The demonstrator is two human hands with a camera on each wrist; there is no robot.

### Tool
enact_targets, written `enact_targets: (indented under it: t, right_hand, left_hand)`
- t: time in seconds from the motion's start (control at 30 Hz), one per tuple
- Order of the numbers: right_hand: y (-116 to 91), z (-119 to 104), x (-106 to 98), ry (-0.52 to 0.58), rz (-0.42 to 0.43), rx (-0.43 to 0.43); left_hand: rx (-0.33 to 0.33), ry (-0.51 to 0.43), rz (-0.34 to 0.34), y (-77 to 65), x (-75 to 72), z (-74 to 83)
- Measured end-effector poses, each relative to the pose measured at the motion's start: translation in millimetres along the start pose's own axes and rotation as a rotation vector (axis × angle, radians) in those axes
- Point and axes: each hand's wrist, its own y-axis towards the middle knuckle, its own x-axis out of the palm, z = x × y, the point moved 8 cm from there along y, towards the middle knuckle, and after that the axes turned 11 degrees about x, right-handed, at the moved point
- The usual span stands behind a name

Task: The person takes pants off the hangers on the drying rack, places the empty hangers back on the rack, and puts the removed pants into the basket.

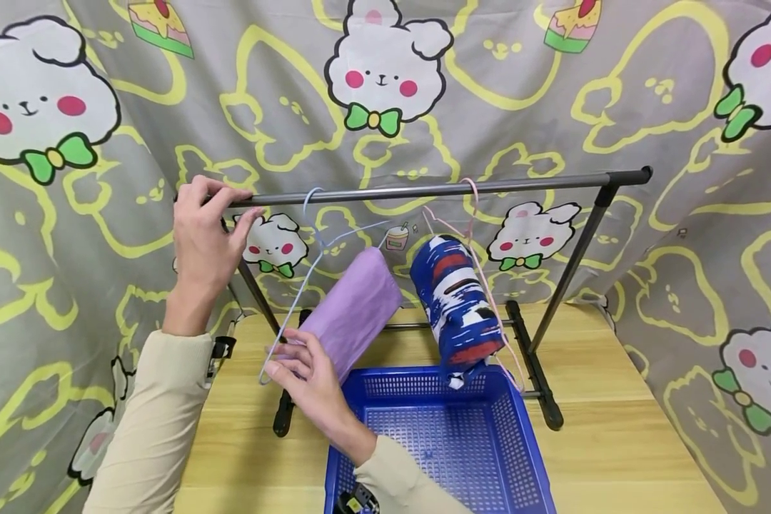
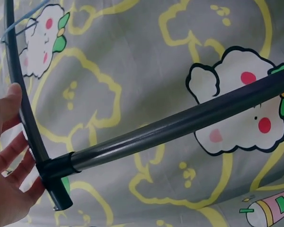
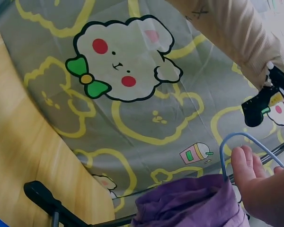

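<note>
A blue clothes hanger (image 1: 305,282) hangs from the rack's top rail (image 1: 392,193), with a purple garment (image 1: 360,303) draped over it. My right hand (image 1: 315,389) holds the hanger's lower left corner, thumb in front and fingers behind, beside the garment. In the right wrist view, the fingers lie inside the bend of the hanger (image 3: 222,153), next to the purple cloth (image 3: 189,201). My left hand (image 1: 205,228) grips the left end of the rail, fingers over the top. The left wrist view shows its thumb and fingers about the dark bar (image 2: 29,113), near the corner joint.
Right of the purple garment, a pink hanger (image 1: 482,275) carries a rolled blue, white and red patterned cloth (image 1: 459,293). A blue plastic basket (image 1: 536,453) stands on the wooden table (image 1: 623,421) in front of the rack. Printed curtains (image 1: 520,121) enclose the table's back and sides.
</note>
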Motion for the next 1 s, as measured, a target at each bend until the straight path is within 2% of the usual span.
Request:
enact_targets:
  t: [0.17, 0.43, 0.53, 0.7, 0.83, 1.0]
  right_hand:
    - [-1, -2, -1, 0.097, 0.013, 0.012]
    - [-11, -6, -12, 0.105, 0.042, 0.046]
    - [-20, -11, -20, 0.065, 0.058, 0.048]
    - [-33, -27, -38, -0.069, 0.093, 0.011]
    - [-38, -40, -53, -0.171, 0.105, -0.019]
    - [-42, -51, -70, -0.272, 0.137, -0.02]
  left_hand:
    - [-0.031, 0.03, 0.032, 4.7, 0.5, -2.3]
    - [-0.037, 0.067, 0.016, 0.9, 0.1, -1.3]
    - [-0.029, 0.065, 0.028, -2.2, 0.7, -0.2]
    - [-0.04, 0.058, 0.054, -4.2, 0.6, -1.0]
    - [-0.032, 0.066, 0.048, -2.7, 1.5, -0.7]
    - [-0.057, 0.056, 0.051, -2.9, 4.0, -0.3]
